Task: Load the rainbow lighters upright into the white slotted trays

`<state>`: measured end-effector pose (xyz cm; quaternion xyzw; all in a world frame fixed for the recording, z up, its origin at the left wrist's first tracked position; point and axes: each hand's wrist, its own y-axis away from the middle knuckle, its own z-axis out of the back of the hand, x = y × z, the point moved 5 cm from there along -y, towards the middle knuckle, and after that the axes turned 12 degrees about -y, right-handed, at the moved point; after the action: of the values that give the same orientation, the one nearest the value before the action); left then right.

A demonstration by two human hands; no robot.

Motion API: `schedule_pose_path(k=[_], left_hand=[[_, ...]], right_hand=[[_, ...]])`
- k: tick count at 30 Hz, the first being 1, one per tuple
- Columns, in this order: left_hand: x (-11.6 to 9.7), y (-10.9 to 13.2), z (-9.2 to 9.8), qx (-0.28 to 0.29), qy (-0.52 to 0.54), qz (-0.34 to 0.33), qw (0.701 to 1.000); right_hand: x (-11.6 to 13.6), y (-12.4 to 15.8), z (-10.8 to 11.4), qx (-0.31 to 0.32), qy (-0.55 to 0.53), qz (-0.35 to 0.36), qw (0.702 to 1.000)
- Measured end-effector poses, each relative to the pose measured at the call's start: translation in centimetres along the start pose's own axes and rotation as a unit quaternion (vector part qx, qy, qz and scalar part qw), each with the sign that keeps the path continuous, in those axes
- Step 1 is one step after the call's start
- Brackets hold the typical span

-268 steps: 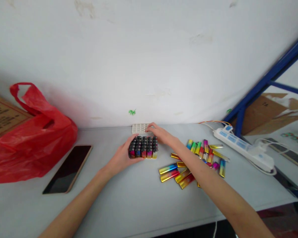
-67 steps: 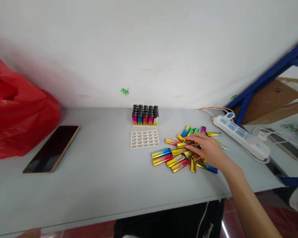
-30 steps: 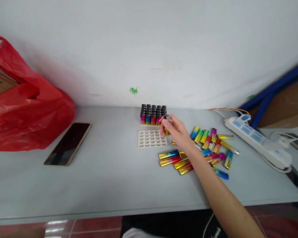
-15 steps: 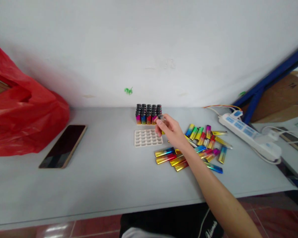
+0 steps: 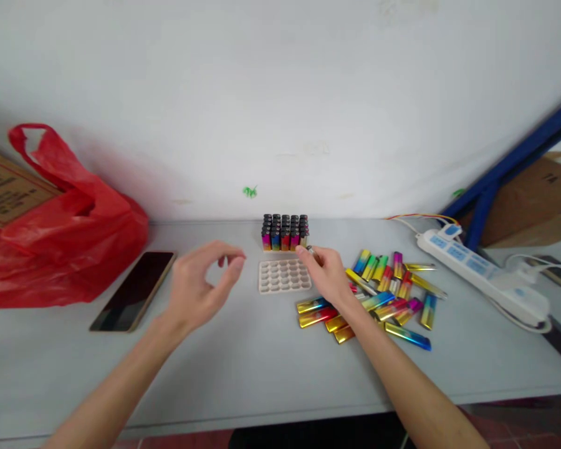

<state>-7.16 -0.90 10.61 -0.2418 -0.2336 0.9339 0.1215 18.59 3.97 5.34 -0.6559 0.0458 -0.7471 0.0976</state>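
My right hand (image 5: 326, 274) is closed on a lighter (image 5: 311, 251), mostly hidden by the fingers; only its top end shows. It hovers by the right end of a block of upright lighters (image 5: 285, 240), black-topped with shiny coloured bodies, standing in close rows near the wall. In front of that block lies a white tray (image 5: 285, 288) with rows of hollow cells. My left hand (image 5: 203, 280) is raised left of the tray, thumb and forefinger curved apart, with nothing between them. Loose metallic lighters (image 5: 409, 335) in gold, blue, red and green lie heaped under and around my right forearm.
A phone (image 5: 133, 292) lies on the grey table (image 5: 243, 368) at left, beside a red plastic bag (image 5: 88, 243) with a cardboard box (image 5: 9, 187). On the right are a white power strip (image 5: 484, 271) with cables, a blue metal frame (image 5: 509, 162) and another carton (image 5: 537, 190).
My left hand has come into view from the lower left. My right hand stays near the lighter block, still holding the lighter, now turned more inward. The view has shifted slightly.
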Motion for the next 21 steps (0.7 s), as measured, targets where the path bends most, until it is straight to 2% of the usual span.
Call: schedule_pose_path(k=[4, 7, 12, 21], left_hand=[[1.8, 0.1, -5.7, 0.148, -0.013, -0.080, 0.986], [2.7, -0.1, -8.1, 0.193, -0.016, -0.125, 0.973], [2.5, -0.6, -8.6, 0.204, -0.006, -0.175, 0.963], [2.8, -0.1, -8.6, 0.202, 0.019, -0.161, 0.966]], right_hand=[[-0.3, 0.0, 0.0, -0.006, 0.037, 0.005, 0.999], [-0.2, -0.1, 0.1, -0.007, 0.051, 0.018, 0.999], [0.1, -0.1, 0.4, -0.019, 0.063, 0.034, 0.997], [-0.6, 0.2, 0.4, -0.007, 0.083, 0.031, 0.996]])
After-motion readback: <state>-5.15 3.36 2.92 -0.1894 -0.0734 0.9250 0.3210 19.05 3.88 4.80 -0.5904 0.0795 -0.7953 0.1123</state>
